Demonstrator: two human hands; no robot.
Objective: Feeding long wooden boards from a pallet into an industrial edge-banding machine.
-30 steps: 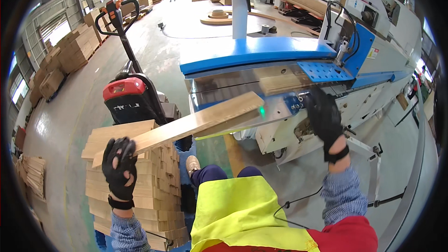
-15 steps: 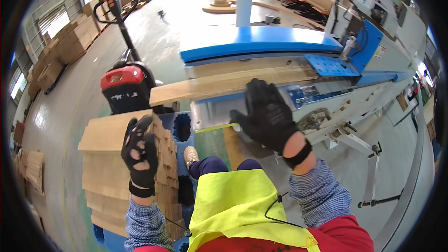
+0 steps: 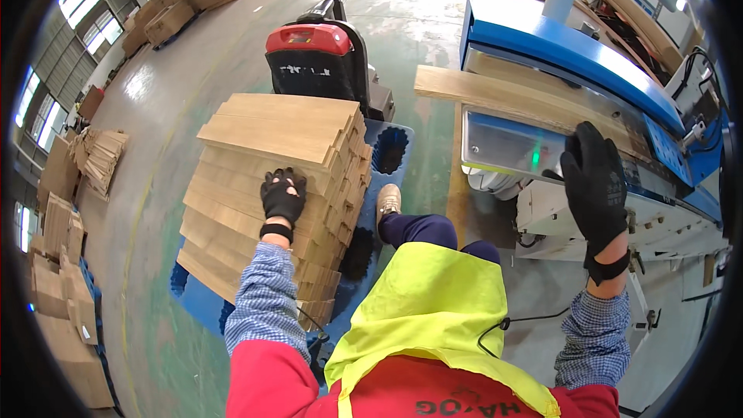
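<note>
My left hand, in a black glove with bare patches at the fingers, lies on a stack of pale wooden boards with its fingers spread. The boards overlap in stepped layers. My right hand, gloved in black, is at the near edge of a long wooden board on the machine bed. Its fingers are stretched out and the thumb stands apart; I cannot tell whether it touches the board. The board's left end sticks out past the metal plate.
The stack stands on a blue plastic pallet, with a red and black pallet truck behind it. A blue curved guard runs along the machine at right. More board stacks stand far left. My shoe is beside the pallet.
The view has swung left, so the stack sits nearer the middle. My left hand has gone from raised above the stack down onto it. The board on the machine still sticks out.
</note>
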